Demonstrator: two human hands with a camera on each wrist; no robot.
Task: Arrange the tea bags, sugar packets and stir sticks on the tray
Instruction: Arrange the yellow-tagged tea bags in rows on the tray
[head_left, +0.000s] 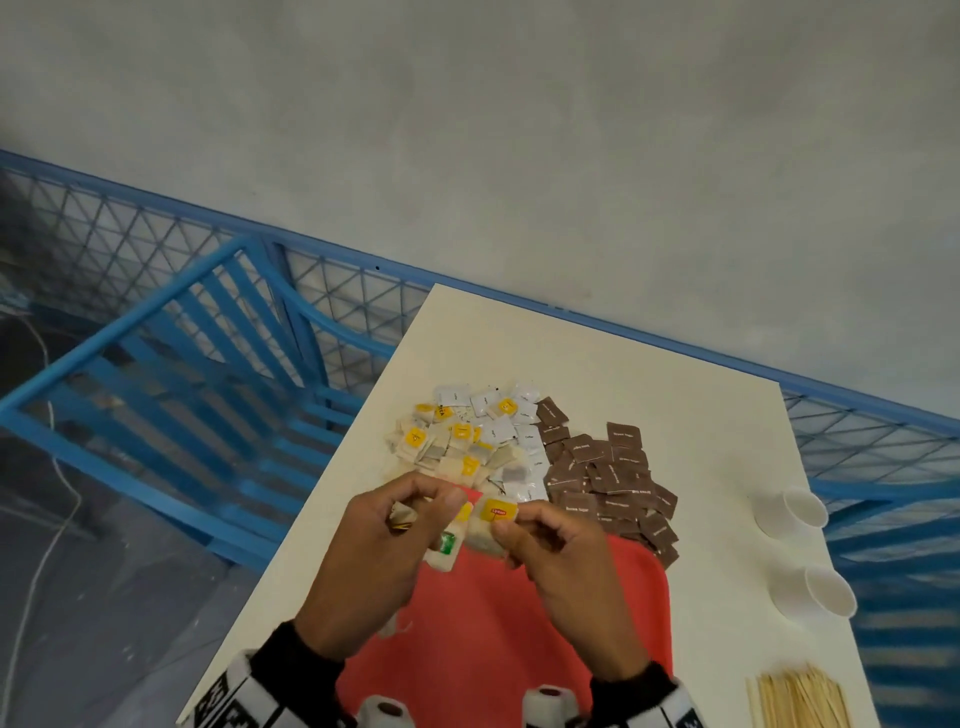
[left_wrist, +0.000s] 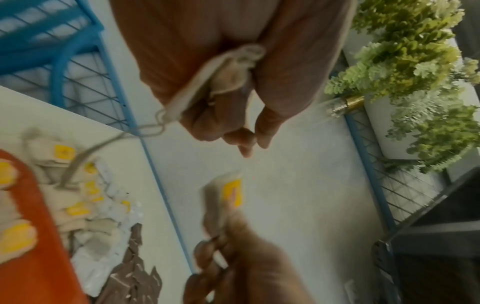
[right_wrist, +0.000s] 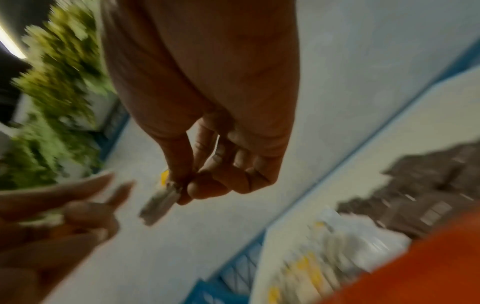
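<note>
Both hands hover over the far end of the red tray (head_left: 493, 639). My left hand (head_left: 415, 514) grips a small bunch of tea bags (head_left: 444, 545); in the left wrist view one crumpled tea bag (left_wrist: 231, 70) lies in its palm with the string hanging out. My right hand (head_left: 506, 535) pinches a yellow-tagged tea bag (head_left: 496, 517), blurred in the right wrist view (right_wrist: 158, 203). Beyond the hands lies a pile of tea bags (head_left: 447, 441), with white sugar packets (head_left: 493, 410) behind it and brown sugar packets (head_left: 613, 478) to its right. Wooden stir sticks (head_left: 800, 701) lie at the near right.
Two white paper cups (head_left: 802, 509) (head_left: 826, 597) lie on their sides on the white table (head_left: 701, 415), right of the tray. A blue metal railing (head_left: 156, 364) runs along the left and far table edges. Green plants (left_wrist: 415, 61) stand beyond it.
</note>
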